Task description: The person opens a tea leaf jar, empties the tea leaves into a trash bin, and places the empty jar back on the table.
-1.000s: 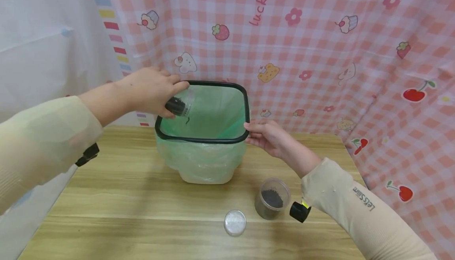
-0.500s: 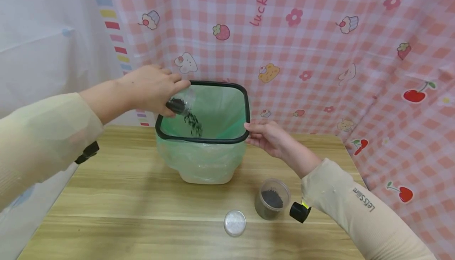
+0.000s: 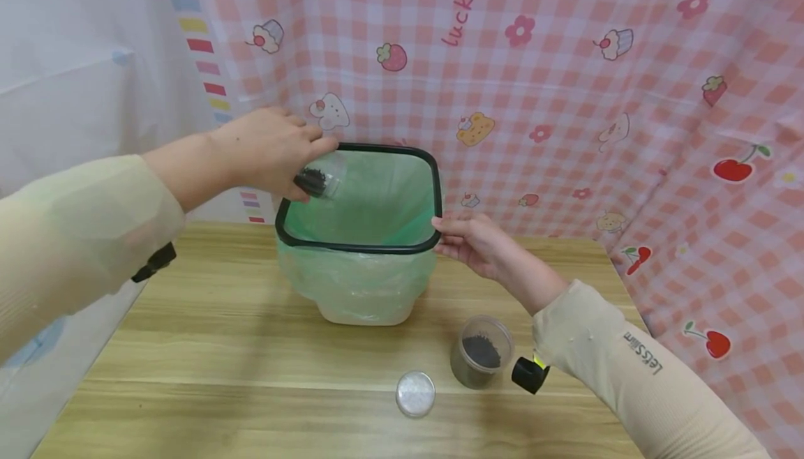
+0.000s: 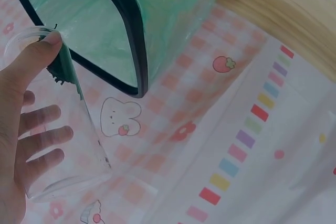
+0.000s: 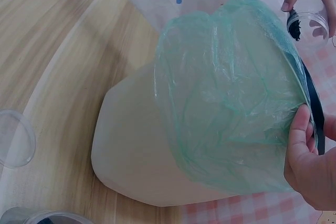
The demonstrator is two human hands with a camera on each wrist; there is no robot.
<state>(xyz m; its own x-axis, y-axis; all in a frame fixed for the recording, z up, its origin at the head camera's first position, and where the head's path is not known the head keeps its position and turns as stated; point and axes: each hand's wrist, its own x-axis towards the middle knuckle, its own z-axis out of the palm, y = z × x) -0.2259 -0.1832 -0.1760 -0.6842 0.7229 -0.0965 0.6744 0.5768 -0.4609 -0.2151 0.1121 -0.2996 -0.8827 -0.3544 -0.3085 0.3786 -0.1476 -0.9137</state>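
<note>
My left hand grips a clear plastic jar, tipped on its side with its mouth over the bin's left rim. A small heap of dark shreds lies inside near the mouth. Below stands a pale trash bin, lined with a green plastic bag and topped by a black rim. At the bin's right side my right hand pinches the rim and bag between thumb and fingers. The bottom of the bin's inside is hidden from the head view.
A second clear jar, part filled with dark material, stands upright on the wooden table near my right forearm. Beside it lies a round clear lid. A pink checked cloth hangs close behind the bin.
Half a second ago a stream of dark shreds fell from the tipped jar into the bin; now no shreds are falling. My left hand has risen slightly. My right hand stays put.
</note>
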